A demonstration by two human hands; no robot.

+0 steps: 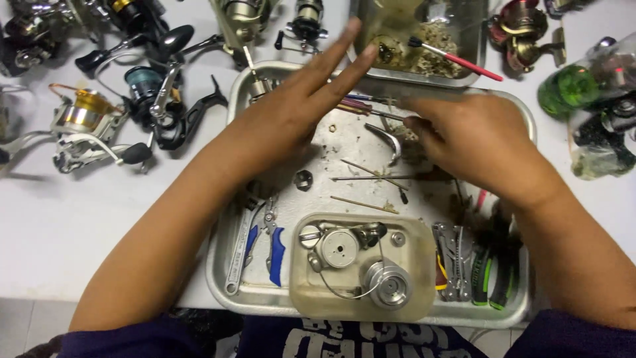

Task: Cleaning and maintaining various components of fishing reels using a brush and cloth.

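Hands above a metal tray (218,265): left hand (291,119) hovers flat, fingers spread, holding nothing; right hand (483,142) curls its fingertips, apparently pinching 1 small part, hidden from view, just right of a curved metal piece (391,140).

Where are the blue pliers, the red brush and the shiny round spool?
blue pliers (276,255): head view, on one blue handle.
red brush (464,63): head view, on the middle of its red handle.
shiny round spool (389,284): head view, on its round top face.
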